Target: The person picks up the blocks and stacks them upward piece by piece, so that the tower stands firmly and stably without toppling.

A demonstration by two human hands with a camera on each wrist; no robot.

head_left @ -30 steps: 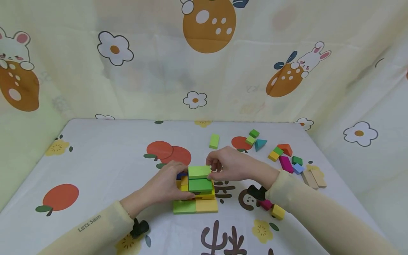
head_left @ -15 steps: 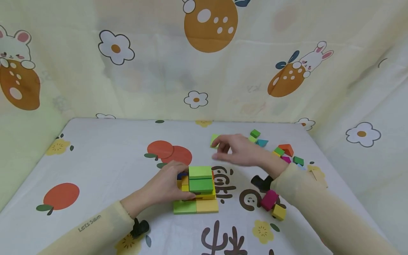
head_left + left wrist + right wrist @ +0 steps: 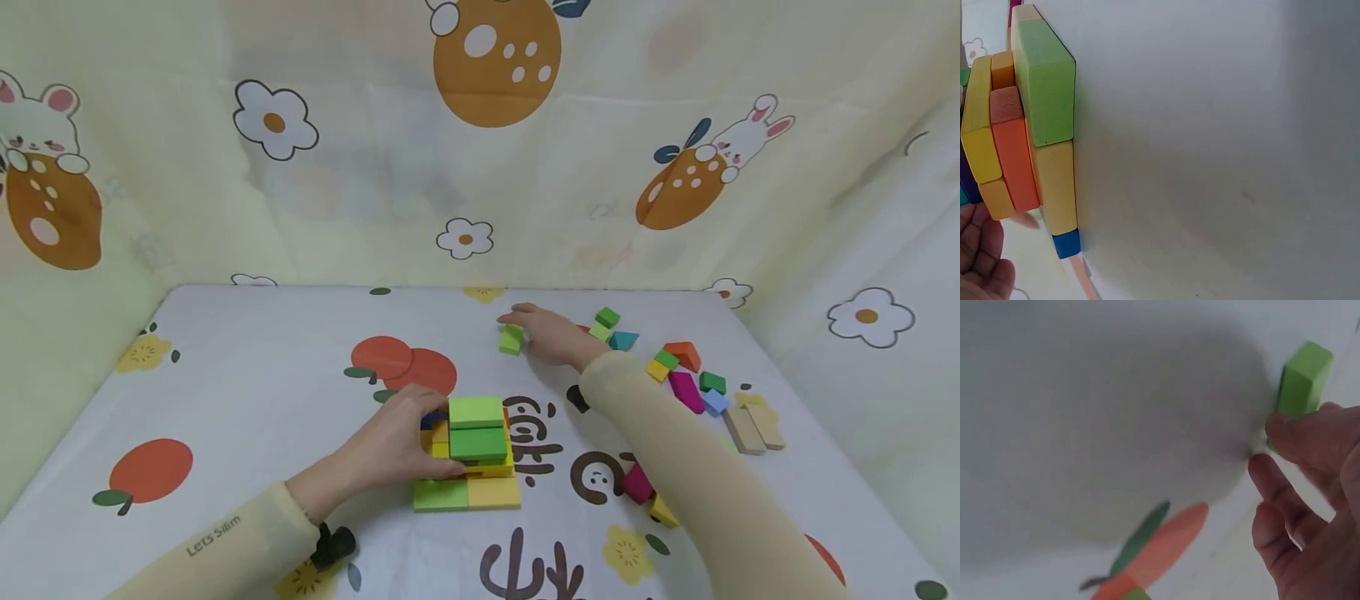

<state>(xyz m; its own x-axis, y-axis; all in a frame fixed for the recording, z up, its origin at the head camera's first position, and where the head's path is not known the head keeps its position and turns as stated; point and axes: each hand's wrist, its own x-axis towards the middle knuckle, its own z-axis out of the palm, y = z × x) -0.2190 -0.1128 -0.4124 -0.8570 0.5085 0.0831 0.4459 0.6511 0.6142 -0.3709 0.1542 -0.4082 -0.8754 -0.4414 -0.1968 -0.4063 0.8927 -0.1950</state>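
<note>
A stack of coloured wooden blocks stands on the table in the head view, two green blocks on top. My left hand holds its left side, thumb at the front and fingers towards the back. In the left wrist view the stack's layers show yellow, orange-red and light green blocks, with my left fingers beside them. Farther back, my right hand pinches a light green oblong block. In the right wrist view the thumb lies against that block; the forefinger is mostly hidden.
Loose blocks lie at the right: small green ones, a teal triangle, an orange-red triangle, a magenta block and plain wooden pieces. A magenta block and a yellow one lie partly behind the right sleeve.
My right hand has left the top of the stack and moved back to the light green block. The left hand stays at the stack. The camera view has shifted slightly.
</note>
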